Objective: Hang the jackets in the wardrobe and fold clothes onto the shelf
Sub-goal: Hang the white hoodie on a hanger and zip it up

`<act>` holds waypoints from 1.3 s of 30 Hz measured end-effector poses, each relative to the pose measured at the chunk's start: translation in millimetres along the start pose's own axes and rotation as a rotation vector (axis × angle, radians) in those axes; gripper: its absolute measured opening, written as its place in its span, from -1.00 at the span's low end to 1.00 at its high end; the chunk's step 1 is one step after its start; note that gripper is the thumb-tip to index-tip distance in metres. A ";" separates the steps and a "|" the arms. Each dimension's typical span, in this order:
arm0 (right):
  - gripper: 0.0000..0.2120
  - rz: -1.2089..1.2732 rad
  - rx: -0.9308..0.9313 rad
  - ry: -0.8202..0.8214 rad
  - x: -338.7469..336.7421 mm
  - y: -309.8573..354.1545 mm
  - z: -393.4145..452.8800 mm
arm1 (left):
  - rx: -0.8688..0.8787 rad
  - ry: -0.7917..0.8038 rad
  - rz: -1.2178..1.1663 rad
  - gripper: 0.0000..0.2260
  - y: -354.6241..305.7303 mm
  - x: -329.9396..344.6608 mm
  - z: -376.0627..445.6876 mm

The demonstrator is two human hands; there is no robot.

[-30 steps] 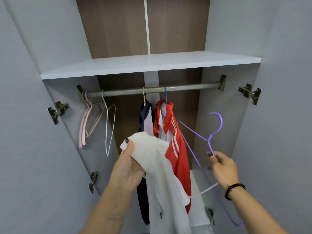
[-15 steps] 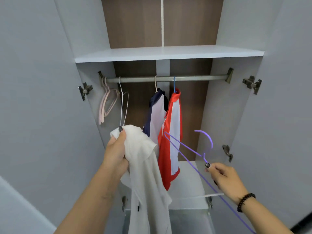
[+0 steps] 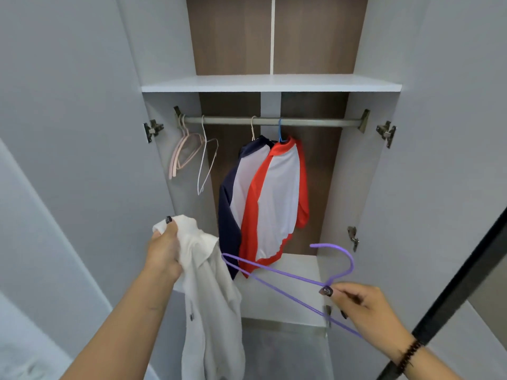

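My left hand (image 3: 164, 250) grips a white jacket (image 3: 211, 303) by its top; the cloth hangs down in front of the open wardrobe. My right hand (image 3: 362, 303) pinches a purple wire hanger (image 3: 290, 275) just below its hook, and the hanger lies nearly flat, pointing left toward the jacket. On the metal rail (image 3: 274, 121) hang a navy and white jacket (image 3: 233, 193) and a red and white jacket (image 3: 277, 204), side by side. The white upper shelf (image 3: 271, 83) sits above the rail.
Pink hangers (image 3: 181, 152) and a white hanger (image 3: 205, 160) hang at the rail's left end. Both wardrobe doors (image 3: 68, 133) stand open to either side. A white lower shelf (image 3: 299, 272) lies under the hung jackets. A dark post (image 3: 461, 281) slants at the right.
The view has pulled back and down from the wardrobe. Both hands have dropped lower, and the purple hanger has tipped from upright to nearly flat. The hung red jacket has turned its back outward.
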State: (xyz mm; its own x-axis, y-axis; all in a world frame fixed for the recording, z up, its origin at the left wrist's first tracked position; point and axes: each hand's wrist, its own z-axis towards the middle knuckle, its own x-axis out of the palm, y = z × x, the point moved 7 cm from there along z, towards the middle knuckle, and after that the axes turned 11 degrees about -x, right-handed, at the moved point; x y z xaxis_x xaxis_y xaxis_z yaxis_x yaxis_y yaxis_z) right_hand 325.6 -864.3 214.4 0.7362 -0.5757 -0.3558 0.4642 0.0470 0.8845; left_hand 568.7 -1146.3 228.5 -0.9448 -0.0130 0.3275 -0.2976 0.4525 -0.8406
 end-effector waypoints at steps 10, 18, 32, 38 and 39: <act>-0.62 -0.087 -0.093 0.102 1.7 26.8 -30.5 | 0.032 -0.034 0.121 -0.90 20.8 -38.3 -63.0; -0.65 -0.155 -0.108 0.089 -8.8 38.4 -41.9 | 0.057 -0.111 0.306 -0.82 25.7 -69.1 -68.5; -0.31 -0.221 -0.101 0.178 62.4 68.3 -54.9 | 0.180 -0.207 0.555 -0.69 -2.4 -147.8 -83.6; -0.40 -0.243 -0.122 0.140 86.2 90.9 -70.0 | 0.239 -0.171 0.625 -0.73 -24.7 -174.7 -84.5; -0.49 -0.235 -0.126 0.129 93.0 93.1 -73.9 | 0.243 -0.154 0.632 -0.74 -26.7 -177.5 -85.9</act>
State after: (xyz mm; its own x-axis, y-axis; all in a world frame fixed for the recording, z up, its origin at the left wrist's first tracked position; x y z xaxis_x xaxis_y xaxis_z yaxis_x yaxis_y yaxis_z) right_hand 473.7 -853.1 241.3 0.6542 -0.4744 -0.5891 0.6808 0.0301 0.7318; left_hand 756.1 -1079.5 229.9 -0.9502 0.0528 -0.3070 0.3112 0.2021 -0.9286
